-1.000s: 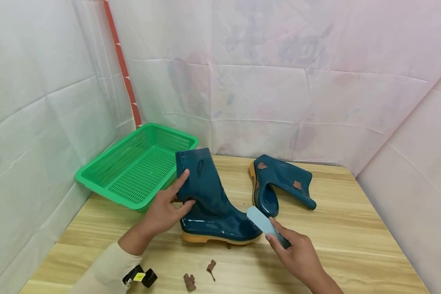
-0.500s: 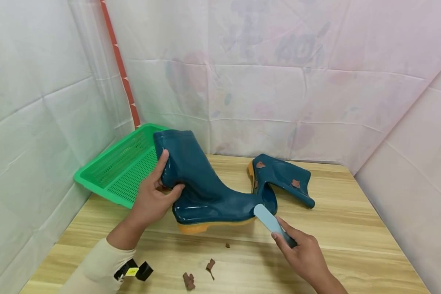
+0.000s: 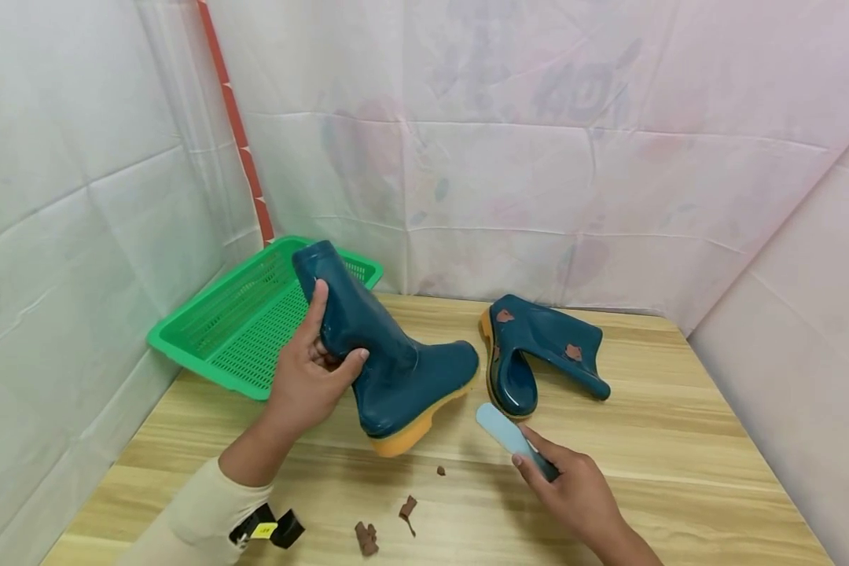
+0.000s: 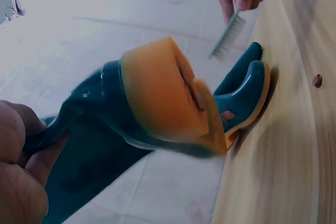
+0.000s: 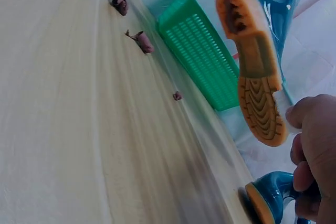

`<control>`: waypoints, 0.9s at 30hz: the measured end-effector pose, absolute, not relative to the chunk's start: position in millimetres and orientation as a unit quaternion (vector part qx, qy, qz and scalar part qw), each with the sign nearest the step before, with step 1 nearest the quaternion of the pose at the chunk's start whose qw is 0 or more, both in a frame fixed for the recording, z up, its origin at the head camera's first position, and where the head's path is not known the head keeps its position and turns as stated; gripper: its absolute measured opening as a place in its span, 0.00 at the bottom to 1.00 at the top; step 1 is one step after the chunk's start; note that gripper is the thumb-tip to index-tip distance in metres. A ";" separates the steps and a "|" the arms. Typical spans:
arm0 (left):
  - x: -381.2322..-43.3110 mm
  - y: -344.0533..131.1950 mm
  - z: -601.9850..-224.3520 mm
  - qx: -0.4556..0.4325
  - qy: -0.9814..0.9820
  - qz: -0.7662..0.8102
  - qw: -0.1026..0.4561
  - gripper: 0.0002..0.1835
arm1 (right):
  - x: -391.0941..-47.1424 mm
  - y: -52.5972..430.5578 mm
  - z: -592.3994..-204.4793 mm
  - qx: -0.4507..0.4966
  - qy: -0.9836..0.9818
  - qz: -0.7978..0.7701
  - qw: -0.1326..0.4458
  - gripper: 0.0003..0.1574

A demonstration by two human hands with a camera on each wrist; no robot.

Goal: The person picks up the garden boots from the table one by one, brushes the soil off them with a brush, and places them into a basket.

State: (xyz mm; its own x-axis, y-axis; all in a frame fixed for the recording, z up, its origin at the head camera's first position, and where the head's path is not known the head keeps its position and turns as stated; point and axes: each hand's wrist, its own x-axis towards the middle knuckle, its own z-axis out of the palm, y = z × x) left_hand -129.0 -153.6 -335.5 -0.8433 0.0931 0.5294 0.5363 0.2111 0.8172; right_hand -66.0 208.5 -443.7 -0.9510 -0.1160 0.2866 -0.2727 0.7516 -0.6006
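My left hand (image 3: 310,381) grips a dark blue rubber boot (image 3: 389,350) by the back of its shaft. The boot is tilted above the table, toe pointing right, its yellow sole (image 5: 257,72) facing the right wrist camera with brown matter in the heel recess. In my right hand (image 3: 573,487) is a brush (image 3: 505,432) with a pale blue back, held by its dark handle. Bristles show on the brush (image 4: 227,36) in the left wrist view. Its head is apart from the boot, below and right of the toe. A second blue boot (image 3: 548,338) lies behind, with brown patches on it.
A green perforated basket (image 3: 215,373) stands at the back left, partly behind the held boot. Several brown pieces, among them a larger lump (image 3: 366,539), lie on the wooden table (image 3: 679,472) near the front. White cloth walls (image 3: 495,181) enclose the table.
The held boot has risen off the table and tilted, its toe swinging up and away from the brush. The brush has stayed in nearly the same place. The second boot has not moved.
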 end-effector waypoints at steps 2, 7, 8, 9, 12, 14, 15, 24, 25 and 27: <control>-128.6 -150.7 -334.4 -0.199 -0.757 -0.594 0.187 0.55 | -66.2 205.3 -444.4 0.104 -0.933 0.331 0.090 0.28; -128.8 -146.3 -331.1 -0.187 -0.756 -0.599 0.185 0.54 | -66.5 196.1 -445.7 0.135 -0.943 0.303 0.043 0.27; -128.9 -146.3 -329.7 -0.183 -0.756 -0.601 0.182 0.54 | -66.6 194.4 -446.0 0.143 -0.943 0.298 0.040 0.27; -129.3 -146.5 -328.4 -0.180 -0.757 -0.602 0.181 0.53 | -66.7 192.8 -446.1 0.149 -0.944 0.293 0.039 0.28; -131.3 -148.7 -323.1 -0.170 -0.760 -0.601 0.179 0.52 | -66.8 189.2 -446.0 0.156 -0.944 0.289 0.040 0.28; -133.3 -151.0 -318.5 -0.165 -0.763 -0.598 0.184 0.52 | -66.8 187.8 -445.9 0.153 -0.945 0.285 0.042 0.28; -134.9 -152.1 -316.2 -0.164 -0.763 -0.595 0.190 0.52 | -66.9 187.3 -445.7 0.150 -0.946 0.284 0.042 0.28; -156.8 -162.9 -287.8 -0.182 -0.719 -0.631 0.230 0.53 | -67.0 187.2 -444.5 0.139 -0.949 0.282 0.033 0.29; -159.4 -164.9 -284.2 -0.183 -0.711 -0.639 0.228 0.52 | -66.9 187.1 -444.2 0.139 -0.948 0.283 0.033 0.29; -164.1 -169.3 -277.3 -0.178 -0.702 -0.653 0.222 0.52 | -66.6 187.2 -443.5 0.140 -0.947 0.286 0.034 0.29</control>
